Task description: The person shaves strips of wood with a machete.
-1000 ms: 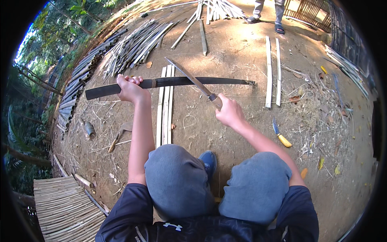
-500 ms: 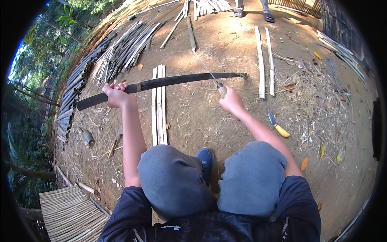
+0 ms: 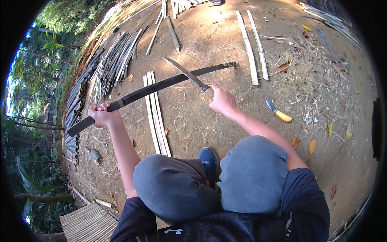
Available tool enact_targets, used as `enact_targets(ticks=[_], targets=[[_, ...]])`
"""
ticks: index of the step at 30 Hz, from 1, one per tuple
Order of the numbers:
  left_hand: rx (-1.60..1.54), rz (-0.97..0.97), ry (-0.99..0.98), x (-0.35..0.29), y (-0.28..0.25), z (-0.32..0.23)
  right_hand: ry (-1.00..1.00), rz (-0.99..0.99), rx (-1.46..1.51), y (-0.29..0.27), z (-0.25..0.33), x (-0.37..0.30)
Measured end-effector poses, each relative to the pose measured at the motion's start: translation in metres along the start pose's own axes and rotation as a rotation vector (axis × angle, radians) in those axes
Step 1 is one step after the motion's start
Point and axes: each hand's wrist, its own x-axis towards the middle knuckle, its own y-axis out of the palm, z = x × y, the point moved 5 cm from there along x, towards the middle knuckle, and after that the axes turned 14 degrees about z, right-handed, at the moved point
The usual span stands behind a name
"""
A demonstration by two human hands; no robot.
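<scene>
The long dark strip point(image 3: 139, 93) is clamped in your left hand point(image 3: 104, 115); your right hand point(image 3: 223, 100) grips a knife point(image 3: 177, 67), its blade overlapping the strip. Beneath lie pale slats point(image 3: 152, 117) on brown earth point(image 3: 209, 125); poles point(image 3: 75, 103) and trees point(image 3: 38, 97) line your left.

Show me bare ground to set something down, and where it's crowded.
Nearly bare dirt lies between the near pale strips and yellow-handled knife, and between the lone slat and two far strips. Crowded: dry litter right of the knife; slat pile, upper left.
</scene>
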Motion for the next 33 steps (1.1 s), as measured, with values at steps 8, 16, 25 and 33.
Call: enact_targets(ticks=[8, 16, 25, 33], targets=[[0.002, 0.003, 0.035, 0.012, -0.009, 0.002, 0.259, 0.105, 0.209, -0.01, -0.038, 0.019], [0.052, -0.043, 0.029, 0.018, -0.015, 0.008, 0.296, 0.016, 0.198, -0.016, -0.07, 0.033], [0.063, -0.042, 0.026, 0.024, -0.025, 0.007, 0.333, 0.08, 0.176, -0.011, -0.075, 0.037], [0.088, -0.092, 0.047, 0.008, -0.004, 0.014, 0.48, -0.003, 0.273, -0.012, -0.125, 0.037]])
